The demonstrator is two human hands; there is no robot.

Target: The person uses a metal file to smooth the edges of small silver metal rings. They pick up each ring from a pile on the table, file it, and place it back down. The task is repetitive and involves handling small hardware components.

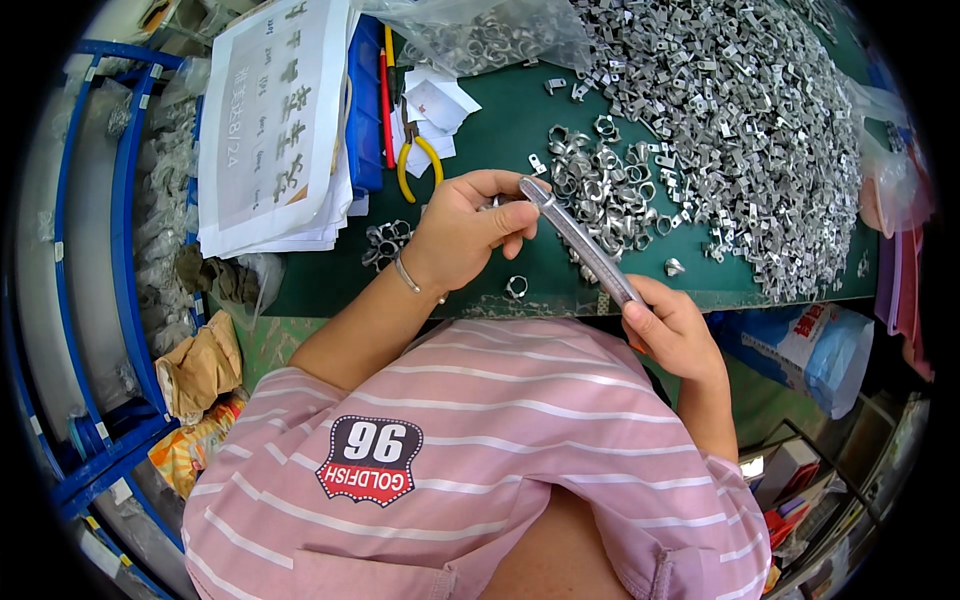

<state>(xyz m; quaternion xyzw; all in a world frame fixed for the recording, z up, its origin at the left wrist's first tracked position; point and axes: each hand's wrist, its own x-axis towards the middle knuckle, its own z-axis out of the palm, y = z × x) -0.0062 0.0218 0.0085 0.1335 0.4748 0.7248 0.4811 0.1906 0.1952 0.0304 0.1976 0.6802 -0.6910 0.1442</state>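
My right hand (676, 328) grips the near end of a long, narrow silver-grey metal tool (585, 243), which slants up and left. A bit of orange shows under that hand; I cannot tell whether it belongs to the tool. At the tool's far tip is my left hand (468, 225), closed in a pinch, with a bit of a small shiny metal piece (492, 203) visible between its fingers. Just beyond the tool lies a heap of silver ring-shaped metal parts (610, 190). One loose ring (516, 287) rests near the table's front edge, and more rings (385, 240) lie beside my left wrist.
A large pile of small metal tabs (730, 110) covers the back right of the green table (460, 285). At the left are yellow-handled pliers (420, 165), a red pen (386, 110), a blue tray (366, 130) and printed sheets (265, 120). A blue rack (125, 200) stands far left.
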